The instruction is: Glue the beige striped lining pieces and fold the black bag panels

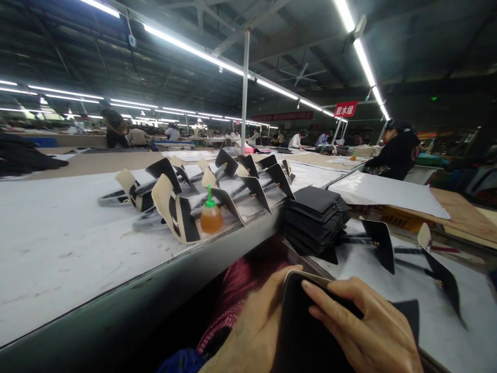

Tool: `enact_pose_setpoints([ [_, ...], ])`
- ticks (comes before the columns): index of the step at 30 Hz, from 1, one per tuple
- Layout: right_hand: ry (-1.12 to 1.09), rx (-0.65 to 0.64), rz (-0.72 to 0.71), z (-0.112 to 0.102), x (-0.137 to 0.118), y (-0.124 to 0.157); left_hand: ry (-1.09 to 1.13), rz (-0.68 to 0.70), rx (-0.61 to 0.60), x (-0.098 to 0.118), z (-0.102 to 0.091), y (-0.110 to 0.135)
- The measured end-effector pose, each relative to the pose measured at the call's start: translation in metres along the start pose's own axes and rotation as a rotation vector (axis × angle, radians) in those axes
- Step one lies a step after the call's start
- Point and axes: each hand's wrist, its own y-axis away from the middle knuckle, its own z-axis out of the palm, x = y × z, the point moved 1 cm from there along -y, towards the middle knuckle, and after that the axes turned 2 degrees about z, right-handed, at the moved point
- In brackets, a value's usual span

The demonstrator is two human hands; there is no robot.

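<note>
A black panel with a pale lining (306,331) is held between my two hands, low in the view. My left hand (258,321) grips its left edge, the thumb at the top corner. On the other side, my right hand (361,326) presses its fingers along the panel's upper edge. Just beyond stands a stack of black panels (316,215). To the left, several curved black-and-cream pieces with metal fittings (171,207) stand in rows on the white-covered table (58,248). A squeeze bottle of amber liquid with a green nozzle (212,215) stands by them.
More curved black pieces (378,243) stand on the right-hand table. A person in dark clothing (398,150) is at the far right table. A white pole (245,93) rises behind the rows. The table's front edge (163,280) runs close before me.
</note>
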Motion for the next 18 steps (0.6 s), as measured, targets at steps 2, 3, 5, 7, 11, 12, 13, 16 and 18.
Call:
enact_pose_setpoints([
  [2,0.019,-0.004,-0.012,-0.0012,-0.0003,-0.0014,0.044,0.005,-0.012,-0.0011,0.0004,0.0011],
  [3,0.031,-0.007,-0.016,-0.0016,-0.0002,-0.0016,0.094,-0.016,-0.028,-0.0011,0.0003,0.0012],
  [5,0.046,-0.013,-0.022,-0.0022,0.0,-0.0015,0.137,-0.049,-0.043,0.0,-0.0008,0.0013],
  [7,0.054,-0.022,-0.026,-0.0026,0.0002,-0.0016,0.155,-0.108,-0.055,0.0009,-0.0025,0.0017],
  [11,0.035,-0.027,-0.033,-0.0031,0.0004,-0.0023,0.155,-0.132,-0.086,-0.0004,-0.0044,0.0031],
  [12,0.029,-0.034,-0.03,-0.0031,0.0006,-0.0022,0.145,-0.113,-0.092,-0.0012,-0.0045,0.0033],
  [13,0.024,-0.039,-0.028,-0.0029,0.0008,-0.0017,0.133,-0.097,-0.097,-0.002,-0.0045,0.0033],
  [16,0.016,-0.061,-0.025,-0.002,0.0013,0.0006,0.105,-0.077,-0.118,-0.0029,-0.0042,0.0027],
  [18,0.009,-0.072,-0.016,-0.0013,0.0015,0.0025,0.091,-0.084,-0.127,-0.002,-0.004,0.0023],
])
